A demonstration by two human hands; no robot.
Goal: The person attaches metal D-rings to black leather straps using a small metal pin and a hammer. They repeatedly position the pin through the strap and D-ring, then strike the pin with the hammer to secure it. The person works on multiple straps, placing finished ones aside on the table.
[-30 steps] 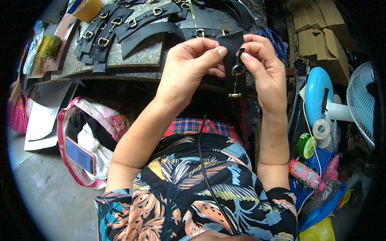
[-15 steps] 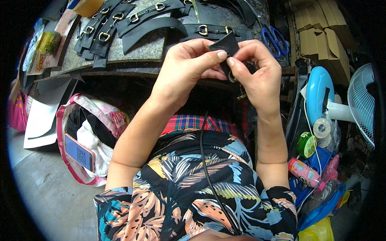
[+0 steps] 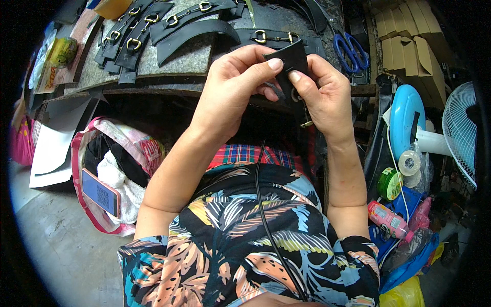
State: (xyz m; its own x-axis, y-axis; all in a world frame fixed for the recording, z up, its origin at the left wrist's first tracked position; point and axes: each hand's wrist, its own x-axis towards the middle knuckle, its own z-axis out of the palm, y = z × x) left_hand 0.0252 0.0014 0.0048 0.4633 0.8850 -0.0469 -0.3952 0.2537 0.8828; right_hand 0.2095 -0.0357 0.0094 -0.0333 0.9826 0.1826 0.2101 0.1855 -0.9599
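Note:
Between my hands, above the near edge of the bench, is a black leather strap (image 3: 292,57) with gold-coloured metal fittings hanging below it. My left hand (image 3: 232,84) pinches the strap's wide end between thumb and fingers. On the other side, my right hand (image 3: 327,92) presses its thumb on the strap, with the fingers behind it. Part of the strap is hidden by the fingers. On the bench beyond lie a plain curved black strap (image 3: 197,40) and several black straps with gold-coloured horsebit fittings (image 3: 134,44).
Blue-handled scissors (image 3: 350,52) lie right of my right hand. A stone slab (image 3: 176,61) bears the straps. Cardboard boxes (image 3: 414,56) and a fan (image 3: 460,133) stand at the right. A bag (image 3: 76,169) with a phone (image 3: 101,194) sits low left.
The strap's wide end has turned and now shows more of its face. My left thumb has shifted up and left, away from my right thumb, and the fittings hang slightly differently.

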